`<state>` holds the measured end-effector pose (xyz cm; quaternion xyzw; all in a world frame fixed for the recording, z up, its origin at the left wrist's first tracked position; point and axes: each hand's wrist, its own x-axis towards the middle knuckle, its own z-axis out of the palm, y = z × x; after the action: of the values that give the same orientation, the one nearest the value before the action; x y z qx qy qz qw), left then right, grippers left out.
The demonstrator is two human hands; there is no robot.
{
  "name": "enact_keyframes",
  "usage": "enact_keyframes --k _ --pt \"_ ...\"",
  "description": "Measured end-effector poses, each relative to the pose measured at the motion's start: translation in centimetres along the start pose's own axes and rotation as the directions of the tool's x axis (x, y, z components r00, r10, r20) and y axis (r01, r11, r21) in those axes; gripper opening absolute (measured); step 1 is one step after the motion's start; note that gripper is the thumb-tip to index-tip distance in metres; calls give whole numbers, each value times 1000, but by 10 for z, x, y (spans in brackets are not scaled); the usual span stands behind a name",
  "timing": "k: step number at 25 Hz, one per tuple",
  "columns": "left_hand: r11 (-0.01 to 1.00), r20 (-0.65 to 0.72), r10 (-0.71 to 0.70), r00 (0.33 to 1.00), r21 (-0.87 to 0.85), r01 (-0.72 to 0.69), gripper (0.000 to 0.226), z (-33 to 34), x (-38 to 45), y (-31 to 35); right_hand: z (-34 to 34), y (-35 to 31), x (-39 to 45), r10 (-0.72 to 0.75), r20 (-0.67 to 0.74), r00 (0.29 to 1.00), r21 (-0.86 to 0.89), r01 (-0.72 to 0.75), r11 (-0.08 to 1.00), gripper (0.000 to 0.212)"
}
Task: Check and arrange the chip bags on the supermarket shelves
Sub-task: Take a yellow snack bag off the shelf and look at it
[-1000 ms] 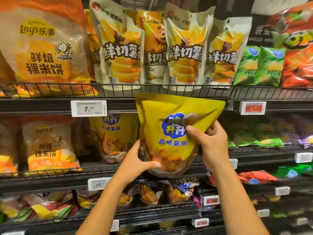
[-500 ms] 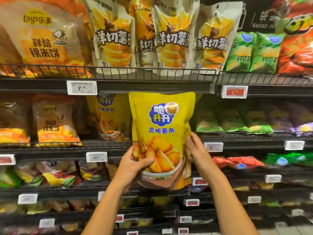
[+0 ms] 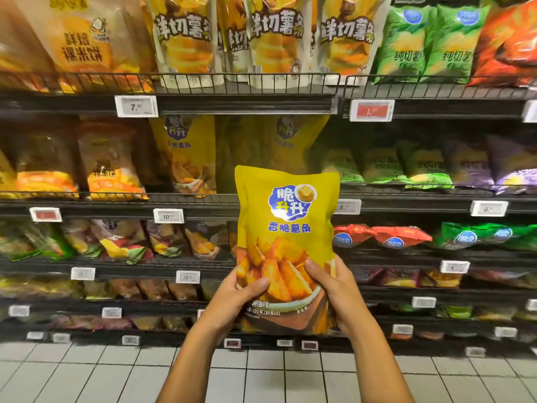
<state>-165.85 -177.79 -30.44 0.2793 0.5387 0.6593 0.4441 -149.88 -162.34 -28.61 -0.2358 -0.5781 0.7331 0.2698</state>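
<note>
I hold a yellow chip bag point(image 3: 286, 216) with a blue logo and potato wedges printed on it, upright and facing me, out in front of the shelves. My left hand point(image 3: 232, 301) grips its lower left edge. My right hand point(image 3: 334, 289) grips its lower right edge. Two more bags of the same yellow kind point(image 3: 186, 152) stand on the second shelf behind, with a gap between them.
Black wire shelves point(image 3: 247, 96) carry white and yellow fries bags point(image 3: 186, 39) on top, green bags point(image 3: 427, 42) to the right, orange bags point(image 3: 107, 164) at left. Price tags point(image 3: 136, 106) line the shelf edges. White floor tiles point(image 3: 87, 373) lie below.
The yellow bag has come out from the second shelf and down toward me, now upright. Both hands slid to its bottom corners. The view has pulled back, showing the floor.
</note>
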Motion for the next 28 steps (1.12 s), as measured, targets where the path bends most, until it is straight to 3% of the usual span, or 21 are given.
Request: enact_keyframes --k 9,18,20,25,28 --pt "998 -124 53 991 -14 -55 54 23 -26 -10 -5 -4 -33 -13 -29 1000 -55 11 998 48" --pt "994 -147 88 985 -56 -97 38 29 -27 11 -1 -13 -36 -12 15 1000 -59 13 998 62" --pt "994 -157 71 985 -76 -84 43 24 -27 12 3 -10 -34 -12 10 1000 -47 12 999 64" --pt "993 -22 75 997 -91 -77 61 -4 -24 23 20 -1 -22 -19 -1 1000 4 19 1000 52" --pt "990 -95 124 988 -56 -129 61 -16 -17 27 35 2 -13 24 11 1000 -18 -24 1000 54"
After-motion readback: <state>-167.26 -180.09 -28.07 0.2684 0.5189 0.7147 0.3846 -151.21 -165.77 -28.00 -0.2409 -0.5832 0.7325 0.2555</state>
